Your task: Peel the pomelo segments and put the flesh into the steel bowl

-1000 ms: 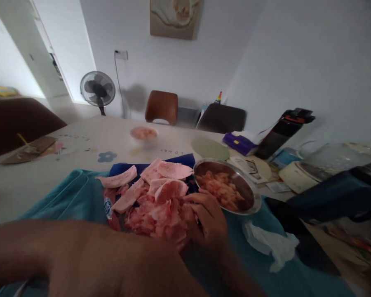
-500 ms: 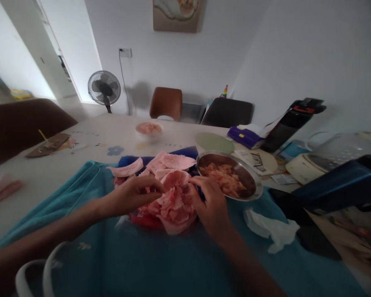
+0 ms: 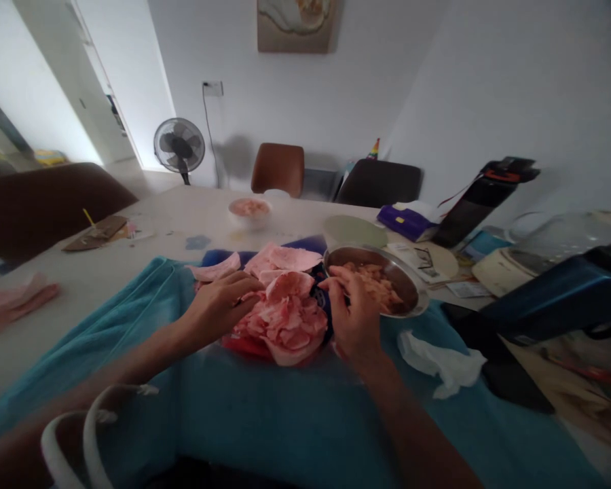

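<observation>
A heap of pink peel and thin membranes (image 3: 290, 326), apparently from a pomelo, lies on a blue and red wrapper in front of me. Against its left side is my left hand (image 3: 224, 302), palm down, its fingers curled closed on a small pink piece at the heap's edge. My right hand (image 3: 354, 312) hovers at the heap's right side, fingers bent but apart, with nothing visible in them. It partly covers the steel bowl (image 3: 421, 299), which holds peeled orange-pink pulp (image 3: 379, 282). A curved peel piece (image 3: 216, 267) rests behind my left hand.
A teal cloth (image 3: 265, 407) covers the near table. A crumpled white tissue (image 3: 442, 363) and a dark flat object (image 3: 499, 360) lie to the right, near a blue bottle (image 3: 554, 292). Farther back stand a white bowl of pulp (image 3: 249, 216) and a purple tissue pack (image 3: 406, 223).
My right hand has come off the heap, slightly right toward the steel bowl. My left hand has shifted a little, its fingers more closed. The whole view has tilted slightly.
</observation>
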